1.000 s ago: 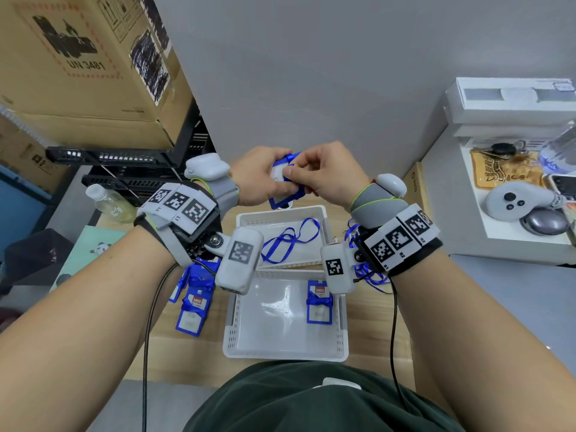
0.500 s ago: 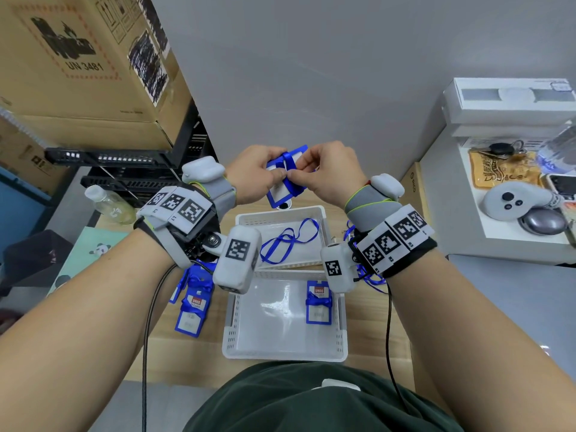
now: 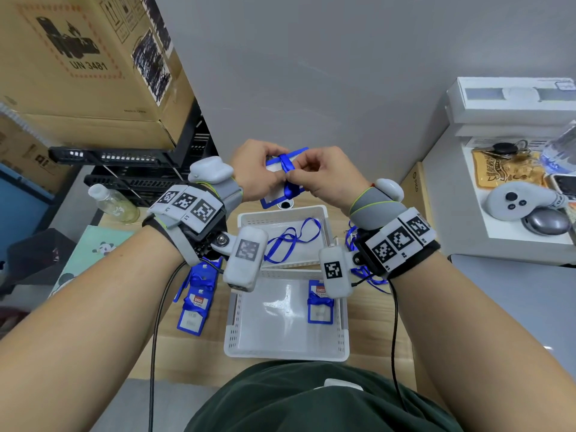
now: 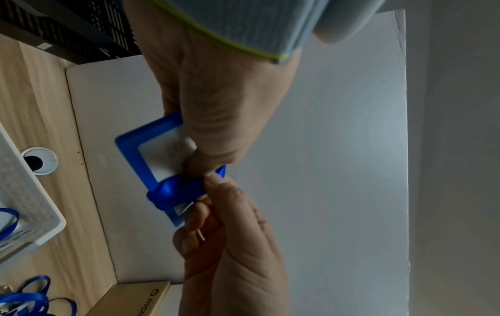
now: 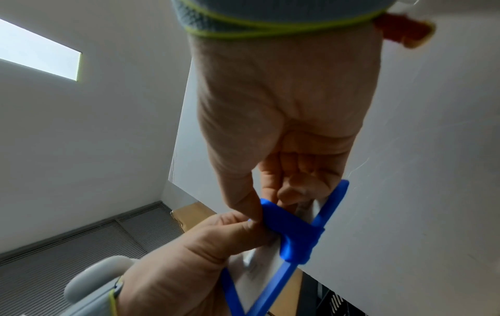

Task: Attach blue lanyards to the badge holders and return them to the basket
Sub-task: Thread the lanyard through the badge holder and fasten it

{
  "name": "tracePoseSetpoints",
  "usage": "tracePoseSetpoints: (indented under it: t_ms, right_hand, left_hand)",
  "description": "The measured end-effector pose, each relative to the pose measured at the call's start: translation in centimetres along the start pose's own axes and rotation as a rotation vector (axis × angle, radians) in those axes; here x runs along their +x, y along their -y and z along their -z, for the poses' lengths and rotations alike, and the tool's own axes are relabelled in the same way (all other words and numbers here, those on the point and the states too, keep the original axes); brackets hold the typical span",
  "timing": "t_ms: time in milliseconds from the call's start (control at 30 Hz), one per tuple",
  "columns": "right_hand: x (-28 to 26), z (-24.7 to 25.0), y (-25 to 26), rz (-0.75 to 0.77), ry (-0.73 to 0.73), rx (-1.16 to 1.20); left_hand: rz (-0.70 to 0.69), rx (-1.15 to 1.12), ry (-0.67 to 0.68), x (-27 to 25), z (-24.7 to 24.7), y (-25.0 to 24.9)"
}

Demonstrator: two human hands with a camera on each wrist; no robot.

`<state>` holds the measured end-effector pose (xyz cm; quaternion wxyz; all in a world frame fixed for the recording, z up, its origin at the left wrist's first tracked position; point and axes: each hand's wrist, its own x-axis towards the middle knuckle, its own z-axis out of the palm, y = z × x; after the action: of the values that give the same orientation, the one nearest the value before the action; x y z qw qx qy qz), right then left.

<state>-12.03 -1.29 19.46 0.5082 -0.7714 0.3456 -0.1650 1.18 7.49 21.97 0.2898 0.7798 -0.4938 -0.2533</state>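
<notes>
Holder (image 3: 274, 165) raised, between fingers (image 3: 299, 173)

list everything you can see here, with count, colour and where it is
badge holder: 1, blue frame, held up between both hands
lanyard: 1, blue, wrapped round that holder
baskets: 2, white, on the wooden table, one behind the other
finished badge: 1, blue, in the near basket
loose lanyard: 1, blue, in the far basket
badge pile: blue, left of the baskets, count unclear
lanyard pile: blue, right of the baskets
bottle: 1, clear, far left
cardboard box: 1, brown, upper left
controller: 1, grey, right shelf
left hand: grip on the holder
right hand: pinching the lanyard
</notes>
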Motion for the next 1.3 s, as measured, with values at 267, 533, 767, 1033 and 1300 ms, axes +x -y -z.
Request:
tracePoseSetpoints:
  t_ms: [267, 533, 767, 1033, 1300]
  right_hand:
    - [0.0, 0.8, -0.7, 0.101, -0.002, -0.157]
    - [0.0, 1.0, -0.3, 0.197, -0.083, -0.373]
    - [0.1, 0.7, -0.1, 0.247, -0.093, -0.429]
    - [0.4, -0.1, -0.5, 0.138, -0.054, -0.425]
    - [1.2, -2.8, -1.4, 0.007, -0.078, -0.212]
  left_hand:
    - [0.048, 0.019, 0.039, -0.1, 0.6, 0.7]
    - [0.047, -0.121, 0.08, 0.1, 0.8, 1.4]
    - [0.051, -0.093, 0.207, 0.1, 1.0, 1.7]
    - [-0.035, -0.004, 0.297, -0.4, 0.6, 2.7]
    - [-0.019, 0.048, 0.29, -1.1, 0.8, 4.4]
